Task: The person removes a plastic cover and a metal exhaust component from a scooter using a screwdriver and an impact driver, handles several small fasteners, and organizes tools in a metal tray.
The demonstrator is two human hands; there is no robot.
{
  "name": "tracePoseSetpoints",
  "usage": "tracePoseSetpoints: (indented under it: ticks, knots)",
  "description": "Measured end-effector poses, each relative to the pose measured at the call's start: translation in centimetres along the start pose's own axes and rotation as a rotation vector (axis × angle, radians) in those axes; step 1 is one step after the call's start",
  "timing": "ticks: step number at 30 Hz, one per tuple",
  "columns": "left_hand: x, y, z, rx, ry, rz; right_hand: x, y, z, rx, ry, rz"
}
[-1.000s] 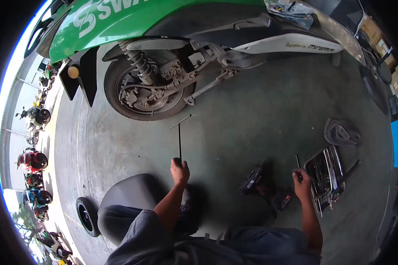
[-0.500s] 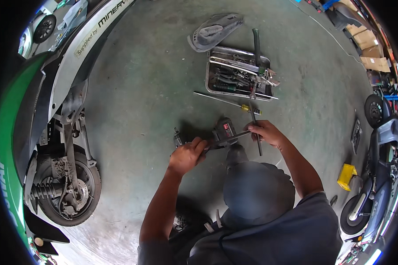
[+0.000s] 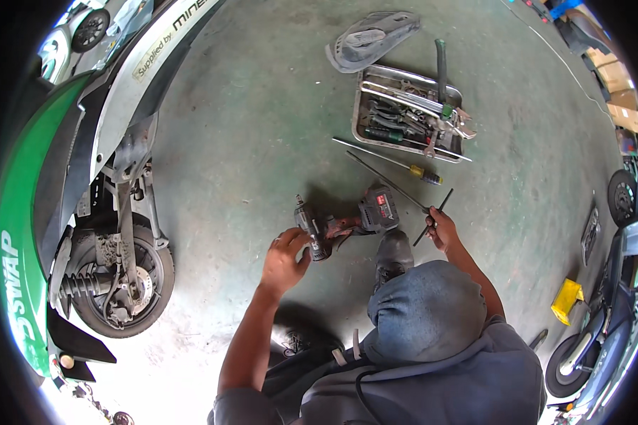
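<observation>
The T-handle wrench (image 3: pixel 397 188) is in the right hand (image 3: pixel 441 228), whose fingers are closed around it where shaft and crossbar meet. The 2 ends of the crossbar stick out past the fist, and the long shaft runs forward and left, low over the concrete floor.

The left hand (image 3: pixel 285 258) is at the body of the cordless impact wrench (image 3: pixel 343 227). Its thumb and fingers are parted and bent, with nothing pinched between them; whether the fingertips touch the casing I cannot tell. The impact wrench lies on its side, body by the left hand and battery pointing toward the right.

The step in hand looks like handling 2 tools at once, 1 per hand. Taking up the impact wrench would call for the left fingers to wrap its body or handle, with the T-handle shaft kept clear.

Beyond the shaft lies a yellow-handled screwdriver (image 3: pixel 425 174), then the metal tool tray (image 3: pixel 357 106), then a grey plastic cover (image 3: pixel 372 42).
</observation>
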State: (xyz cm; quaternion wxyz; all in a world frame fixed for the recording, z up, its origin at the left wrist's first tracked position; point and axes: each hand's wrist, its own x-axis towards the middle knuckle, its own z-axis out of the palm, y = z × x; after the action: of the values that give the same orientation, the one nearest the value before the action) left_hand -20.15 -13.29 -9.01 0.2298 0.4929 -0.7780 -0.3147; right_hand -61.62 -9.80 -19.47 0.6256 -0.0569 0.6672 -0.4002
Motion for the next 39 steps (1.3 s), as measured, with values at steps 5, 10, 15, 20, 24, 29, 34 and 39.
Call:
tracePoseSetpoints:
  ticks: [5,10,15,20,24,29,34,39]
  knots:
    - [-6.8,-2.4,-6.5,0.076,-0.002,-0.236,2.6,0.5,2.0,-0.519,0.161,-0.107]
    - [-7.1,-0.3,-6.0,-0.177,0.133,-0.462,7.7,3.0,-0.8,-0.578,0.259,-0.685]
    - [-2.5,3.8,-4.6,-0.567,0.136,-0.542,-4.8,-6.5,16.4,-0.417,-0.662,-0.355]
    - [1.9,7.1,-4.4,-0.929,0.365,-0.385,-12.2,-10.8,26.5,-0.676,-1.052,-0.849]
    - [3.4,8.4,-4.4,-1.070,0.447,-0.336,-12.0,-11.6,26.5,-0.816,-1.030,-1.182]
    - [3.6,8.9,-3.1,-1.152,0.570,-0.379,-12.0,-10.5,26.4,-0.792,-1.031,-1.172]
    - [3.4,8.3,-2.5,-1.464,0.549,-0.550,-11.7,-10.3,26.2,-0.500,-0.934,-0.898]
    - [2.3,7.4,-2.9,-1.534,0.554,-0.641,-3.6,-4.3,21.8,-1.424,-0.809,-0.938]
